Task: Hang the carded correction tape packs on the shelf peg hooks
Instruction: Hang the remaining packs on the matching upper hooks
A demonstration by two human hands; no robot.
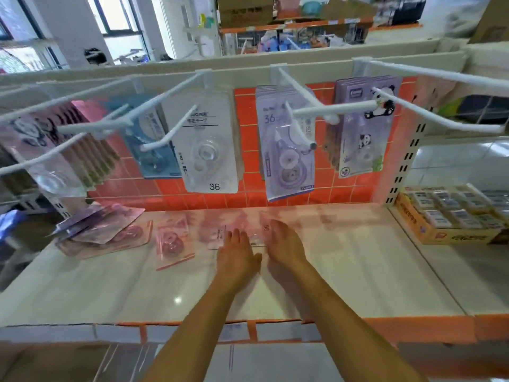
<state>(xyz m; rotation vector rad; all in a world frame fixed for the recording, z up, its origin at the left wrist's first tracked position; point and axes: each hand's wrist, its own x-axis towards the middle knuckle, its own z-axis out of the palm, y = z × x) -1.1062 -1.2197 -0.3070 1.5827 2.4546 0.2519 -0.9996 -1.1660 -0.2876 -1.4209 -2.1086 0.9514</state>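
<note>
Both my hands reach onto the white shelf (344,271). My left hand (237,255) and my right hand (286,244) lie side by side on a clear carded correction tape pack (257,234) lying flat, fingers on its edges; the grip is blurred. Left of it lie a pink pack (173,244) and a loose pile of pink and purple packs (102,232). Above, white peg hooks (176,125) stick out toward me. On them hang a clear pack marked 36 (209,150), a purple pack (286,153), a panda pack (363,128) and a blue pack (154,150).
An orange tiled back panel (248,111) stands behind the hooks. A yellow box of small erasers (451,216) sits on the shelf at the right. Pink packs (55,150) hang at the far left. The hook tips jut out above the shelf at head height.
</note>
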